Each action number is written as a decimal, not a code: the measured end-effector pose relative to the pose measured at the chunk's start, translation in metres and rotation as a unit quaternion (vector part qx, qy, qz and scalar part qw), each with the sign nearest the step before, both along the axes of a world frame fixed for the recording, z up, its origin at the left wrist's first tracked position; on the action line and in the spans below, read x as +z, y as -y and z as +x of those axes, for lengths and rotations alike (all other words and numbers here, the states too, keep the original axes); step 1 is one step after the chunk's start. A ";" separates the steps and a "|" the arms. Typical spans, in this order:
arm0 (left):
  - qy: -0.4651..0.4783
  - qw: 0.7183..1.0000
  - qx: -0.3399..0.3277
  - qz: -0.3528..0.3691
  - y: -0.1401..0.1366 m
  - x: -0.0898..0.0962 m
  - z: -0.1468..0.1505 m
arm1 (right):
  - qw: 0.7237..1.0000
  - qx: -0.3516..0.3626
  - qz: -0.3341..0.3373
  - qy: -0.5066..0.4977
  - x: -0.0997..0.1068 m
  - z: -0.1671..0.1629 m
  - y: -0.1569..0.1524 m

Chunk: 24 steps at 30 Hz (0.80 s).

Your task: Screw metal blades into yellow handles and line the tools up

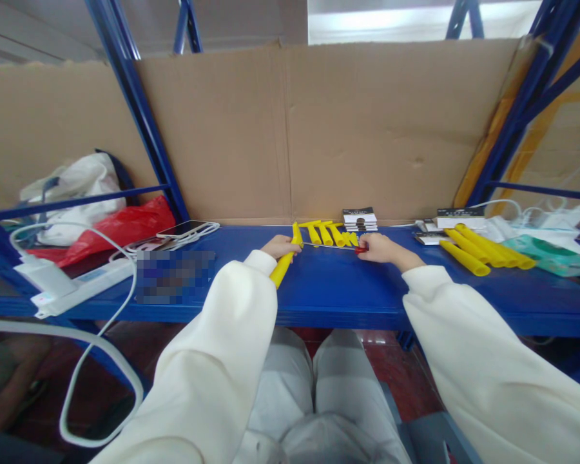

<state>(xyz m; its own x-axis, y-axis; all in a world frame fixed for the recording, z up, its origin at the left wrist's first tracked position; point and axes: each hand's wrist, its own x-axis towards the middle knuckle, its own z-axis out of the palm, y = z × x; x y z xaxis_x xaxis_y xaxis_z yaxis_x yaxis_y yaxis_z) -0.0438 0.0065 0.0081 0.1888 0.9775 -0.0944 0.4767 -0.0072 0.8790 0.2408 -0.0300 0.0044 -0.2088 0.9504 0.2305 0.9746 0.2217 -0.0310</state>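
My left hand (279,247) is closed around a yellow plastic piece with a tapered tube handle (282,270), which tilts with its lower end toward me. In my right hand (379,247) is a screwdriver, its red handle (361,249) mostly covered by my fingers. The thin metal shaft (331,246) points left, and its tip reaches the upper part of the yellow piece. Whether the tip sits in a screw is too small to tell. Just behind the shaft, several yellow T-shaped pieces (325,233) lie in a row, with smaller yellow parts (350,238) beside them.
A stack of black-and-white boxes (360,219) stands against the cardboard wall (290,129). Several yellow tubes (468,254) lie at the right near a green packet (551,254). On the left are a power strip (84,287), cables, a phone (187,229) and a red bag (130,225).
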 end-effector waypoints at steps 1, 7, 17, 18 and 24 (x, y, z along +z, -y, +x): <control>0.000 1.000 0.000 0.000 -0.001 0.000 0.000 | 1.000 0.004 0.005 -0.005 -0.001 0.001 -0.001; -0.002 1.000 -0.003 0.000 -0.003 -0.001 -0.001 | 1.000 0.001 0.008 -0.012 -0.001 0.002 -0.002; -0.002 1.000 -0.006 -0.003 -0.005 -0.002 -0.001 | 1.000 0.000 0.027 -0.008 -0.004 0.005 -0.006; -0.001 1.000 -0.005 -0.003 -0.004 -0.002 -0.001 | 1.000 0.000 0.027 -0.011 -0.004 0.005 -0.006; 0.004 1.000 0.000 0.001 -0.003 -0.002 -0.001 | 1.000 -0.016 0.018 -0.007 0.001 0.001 0.000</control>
